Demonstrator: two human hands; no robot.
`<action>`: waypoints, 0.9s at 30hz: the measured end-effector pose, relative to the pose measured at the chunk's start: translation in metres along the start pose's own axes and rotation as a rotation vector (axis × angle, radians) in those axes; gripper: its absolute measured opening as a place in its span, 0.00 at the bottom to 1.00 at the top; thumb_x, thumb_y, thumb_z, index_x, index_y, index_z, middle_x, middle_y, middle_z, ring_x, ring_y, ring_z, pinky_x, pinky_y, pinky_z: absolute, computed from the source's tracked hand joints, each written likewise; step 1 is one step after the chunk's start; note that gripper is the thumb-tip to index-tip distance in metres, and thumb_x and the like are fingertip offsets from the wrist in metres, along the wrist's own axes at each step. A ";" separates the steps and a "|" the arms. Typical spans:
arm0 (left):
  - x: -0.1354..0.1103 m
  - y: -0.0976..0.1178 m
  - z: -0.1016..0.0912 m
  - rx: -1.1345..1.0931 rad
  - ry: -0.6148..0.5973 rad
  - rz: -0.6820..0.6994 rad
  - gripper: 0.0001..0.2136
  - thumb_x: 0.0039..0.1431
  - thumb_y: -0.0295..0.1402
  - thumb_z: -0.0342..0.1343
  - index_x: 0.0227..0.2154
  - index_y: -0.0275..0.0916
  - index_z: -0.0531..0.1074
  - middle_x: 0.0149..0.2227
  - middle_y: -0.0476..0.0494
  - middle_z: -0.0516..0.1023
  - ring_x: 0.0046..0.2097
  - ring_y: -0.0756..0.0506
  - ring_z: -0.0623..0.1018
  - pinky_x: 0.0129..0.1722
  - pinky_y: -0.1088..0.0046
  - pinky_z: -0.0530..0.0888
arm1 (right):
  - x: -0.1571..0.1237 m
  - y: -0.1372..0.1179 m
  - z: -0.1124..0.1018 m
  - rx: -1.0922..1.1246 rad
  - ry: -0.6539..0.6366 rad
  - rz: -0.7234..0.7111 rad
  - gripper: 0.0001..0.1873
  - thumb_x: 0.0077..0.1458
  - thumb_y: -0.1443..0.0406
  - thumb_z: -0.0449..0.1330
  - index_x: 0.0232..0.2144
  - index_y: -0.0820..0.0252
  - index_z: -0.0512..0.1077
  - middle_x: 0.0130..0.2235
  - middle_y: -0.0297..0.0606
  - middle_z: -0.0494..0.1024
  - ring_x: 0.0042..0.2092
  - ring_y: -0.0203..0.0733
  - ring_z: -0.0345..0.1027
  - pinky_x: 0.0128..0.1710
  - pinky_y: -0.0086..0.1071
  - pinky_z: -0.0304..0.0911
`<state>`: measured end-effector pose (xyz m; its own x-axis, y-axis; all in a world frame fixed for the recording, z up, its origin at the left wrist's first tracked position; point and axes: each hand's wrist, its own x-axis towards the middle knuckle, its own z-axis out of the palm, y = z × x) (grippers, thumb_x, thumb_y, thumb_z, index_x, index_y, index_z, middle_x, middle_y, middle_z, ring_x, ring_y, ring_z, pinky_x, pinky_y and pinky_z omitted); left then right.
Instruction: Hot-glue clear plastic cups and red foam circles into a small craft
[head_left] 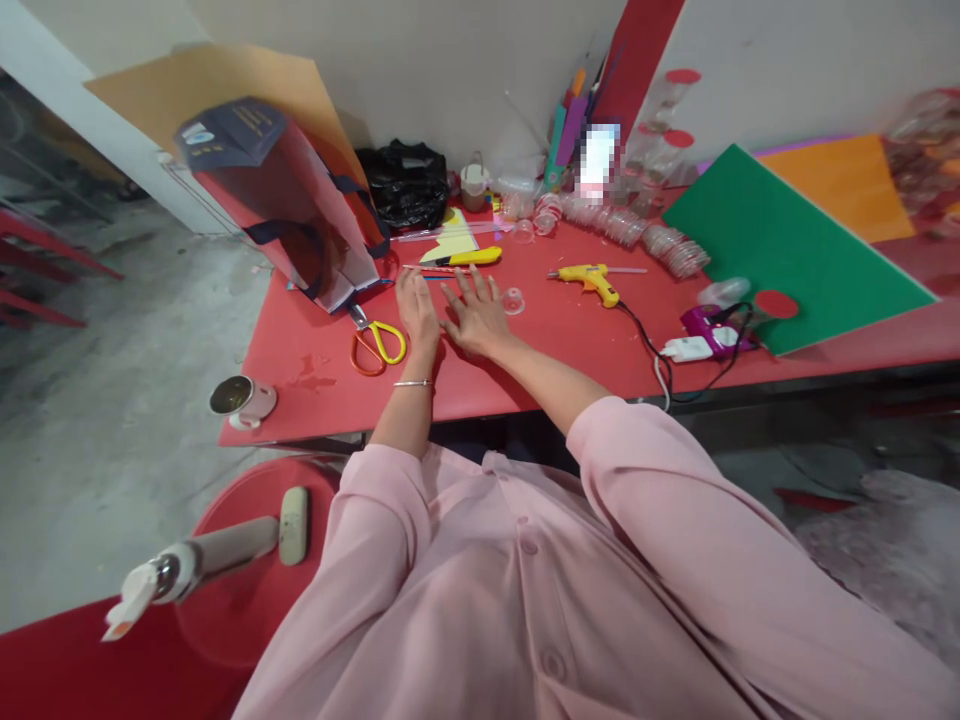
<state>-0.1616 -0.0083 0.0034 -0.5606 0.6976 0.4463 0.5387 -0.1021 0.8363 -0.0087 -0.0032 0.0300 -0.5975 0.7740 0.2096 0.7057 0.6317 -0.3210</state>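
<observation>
My left hand (418, 308) rests on the red table (322, 350), turned partly on its side with its fingers stretched forward. Beside it my right hand (478, 315) lies palm down, fingers spread. A thin red-and-white striped stick (444, 270) lies across the fingertips of both hands; neither hand grips it. Just beyond are a yellow utility knife (480, 257) and a yellow paper piece (456, 238). Scissors (379, 345) with one red and one yellow handle lie left of my left hand. A small clear plastic cup (513, 300) sits right of my right hand.
A yellow glue gun (592, 280) is wired to a purple power strip (720, 335). Stacked clear cups (637, 230) and a green board (795, 250) lie to the right. A tall bag (277, 200) leans at left; a mug (251, 400) stands near the table's left edge.
</observation>
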 end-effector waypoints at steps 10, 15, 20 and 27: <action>-0.006 0.001 0.006 0.061 -0.133 0.027 0.31 0.78 0.55 0.35 0.67 0.41 0.71 0.75 0.31 0.64 0.78 0.43 0.63 0.78 0.59 0.59 | 0.000 0.002 -0.001 0.006 -0.014 -0.013 0.41 0.71 0.54 0.56 0.80 0.58 0.53 0.84 0.38 0.34 0.83 0.56 0.16 0.80 0.60 0.17; -0.014 0.007 0.004 0.094 -0.150 0.097 0.32 0.76 0.55 0.39 0.68 0.39 0.68 0.78 0.30 0.59 0.80 0.42 0.59 0.79 0.57 0.57 | 0.001 0.004 0.001 -0.001 -0.016 -0.025 0.42 0.69 0.56 0.56 0.80 0.61 0.52 0.84 0.41 0.35 0.83 0.57 0.17 0.80 0.58 0.17; -0.018 0.021 -0.007 0.161 -0.147 0.097 0.33 0.75 0.56 0.45 0.72 0.41 0.66 0.82 0.35 0.52 0.82 0.38 0.51 0.80 0.52 0.53 | 0.002 0.005 0.004 -0.028 -0.016 -0.022 0.43 0.69 0.57 0.55 0.80 0.60 0.50 0.84 0.42 0.36 0.83 0.56 0.18 0.80 0.60 0.18; -0.026 0.071 -0.015 0.221 -0.124 0.055 0.35 0.75 0.50 0.52 0.77 0.41 0.54 0.83 0.44 0.46 0.84 0.41 0.32 0.80 0.40 0.37 | 0.004 0.006 0.008 -0.069 -0.001 -0.032 0.41 0.73 0.58 0.52 0.81 0.64 0.46 0.84 0.44 0.36 0.83 0.57 0.19 0.79 0.57 0.18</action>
<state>-0.1185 -0.0449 0.0554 -0.4524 0.7782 0.4356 0.6983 0.0053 0.7158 -0.0095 0.0035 0.0219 -0.6206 0.7534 0.2173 0.7108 0.6575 -0.2497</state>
